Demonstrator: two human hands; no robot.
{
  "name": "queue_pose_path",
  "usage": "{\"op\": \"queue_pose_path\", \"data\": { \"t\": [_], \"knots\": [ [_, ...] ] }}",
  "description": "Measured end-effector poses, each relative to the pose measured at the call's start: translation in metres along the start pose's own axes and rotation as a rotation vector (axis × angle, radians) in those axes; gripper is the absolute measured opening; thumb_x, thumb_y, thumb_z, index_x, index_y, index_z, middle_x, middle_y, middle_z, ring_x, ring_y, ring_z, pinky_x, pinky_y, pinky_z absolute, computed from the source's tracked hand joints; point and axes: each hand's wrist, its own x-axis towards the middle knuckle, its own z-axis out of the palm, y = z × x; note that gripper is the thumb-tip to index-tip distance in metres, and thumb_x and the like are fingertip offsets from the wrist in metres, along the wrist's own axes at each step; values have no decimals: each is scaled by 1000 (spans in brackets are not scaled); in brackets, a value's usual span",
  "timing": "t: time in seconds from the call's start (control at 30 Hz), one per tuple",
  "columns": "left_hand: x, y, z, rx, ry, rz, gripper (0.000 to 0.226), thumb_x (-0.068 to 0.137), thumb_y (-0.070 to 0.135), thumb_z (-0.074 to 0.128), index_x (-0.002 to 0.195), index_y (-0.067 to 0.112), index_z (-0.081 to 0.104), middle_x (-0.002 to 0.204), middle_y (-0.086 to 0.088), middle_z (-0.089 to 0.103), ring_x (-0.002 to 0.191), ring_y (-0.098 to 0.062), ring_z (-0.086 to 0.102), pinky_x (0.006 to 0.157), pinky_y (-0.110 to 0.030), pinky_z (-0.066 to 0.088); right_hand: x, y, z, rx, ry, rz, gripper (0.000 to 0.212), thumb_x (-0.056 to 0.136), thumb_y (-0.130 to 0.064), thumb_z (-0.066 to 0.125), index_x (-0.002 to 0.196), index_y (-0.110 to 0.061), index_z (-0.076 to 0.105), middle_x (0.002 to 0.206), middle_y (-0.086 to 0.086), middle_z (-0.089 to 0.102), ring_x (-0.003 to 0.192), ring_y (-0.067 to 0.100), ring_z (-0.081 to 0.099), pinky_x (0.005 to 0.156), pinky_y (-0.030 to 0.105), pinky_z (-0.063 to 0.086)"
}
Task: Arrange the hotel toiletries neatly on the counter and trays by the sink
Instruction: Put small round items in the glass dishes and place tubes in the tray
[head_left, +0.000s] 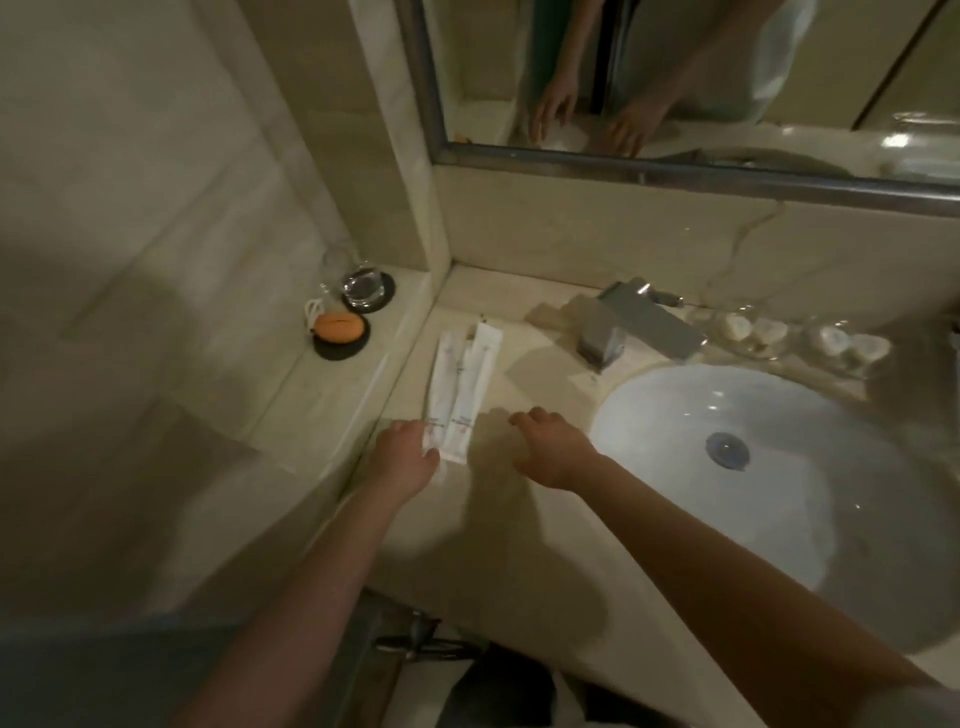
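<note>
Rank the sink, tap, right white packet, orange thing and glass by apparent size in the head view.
Largest to smallest:
sink
tap
right white packet
orange thing and glass, which look about alike, so I leave those two unranked.

1. Long white packets, centre of frame: two, the left packet (441, 384) and the right packet (475, 384).
2. Black round coasters, left of centre: two, the upper coaster (387, 299) and the lower coaster (332, 351).
3. Clear glass (363, 288): one.
4. Orange object (338, 327): one.
5. Faucet (623, 327): one.
6. Basin (779, 467): one.
7. Small pale-topped containers (769, 330), right of frame: apparently four, blurred.
8. Hands: two, the left hand (405, 457) and the right hand (556, 452).
</note>
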Motion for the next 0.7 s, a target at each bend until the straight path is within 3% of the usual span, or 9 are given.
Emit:
{"op": "queue_pose_path", "data": {
  "t": [0.1, 0.23, 0.5, 0.6, 0.7],
  "knots": [
    [18, -17, -16, -12, -27, -46, 49, 88, 29, 53, 133, 11, 45, 137, -13, 47, 120, -30, 51, 101, -39, 43, 38, -27, 5, 67, -5, 73, 55, 88, -32, 54, 136, -13, 34, 129, 15, 47, 115, 33, 49, 93, 43, 45],
    [36, -24, -23, -56, -74, -70, 54, 87, 36, 52, 136, 16, 42, 139, -6, 47, 120, -27, 51, 101, -41, 44, 74, -59, 16, 363, 100, 310, 54, 86, -38, 58, 126, -9, 37, 120, 15, 51, 110, 35, 53, 89, 43, 47],
    [51, -19, -17, -169, -113, -64, 48, 92, 28, 52, 137, 15, 41, 132, -5, 53, 115, -22, 53, 89, -30, 43, 103, -75, 27, 470, 145, 557, 41, 88, -17, 49, 124, -7, 33, 113, 14, 59, 105, 33, 59, 80, 40, 47],
    [56, -16, -17, -188, -117, -56, 37, 91, 29, 53, 125, 16, 50, 120, -4, 59, 102, -21, 56, 76, -27, 42, 101, -62, 20, 553, 144, 547, 28, 86, -21, 55, 108, -5, 51, 98, 11, 61, 85, 25, 59, 68, 33, 46],
    [64, -10, -13, -171, -105, -71, 32, 85, 35, 58, 107, 12, 54, 107, -11, 61, 91, -26, 60, 65, -29, 42, 91, -42, 10, 657, 203, 534, 16, 84, -20, 57, 88, -5, 61, 81, 7, 62, 74, 23, 59, 67, 36, 49]
  ]
}}
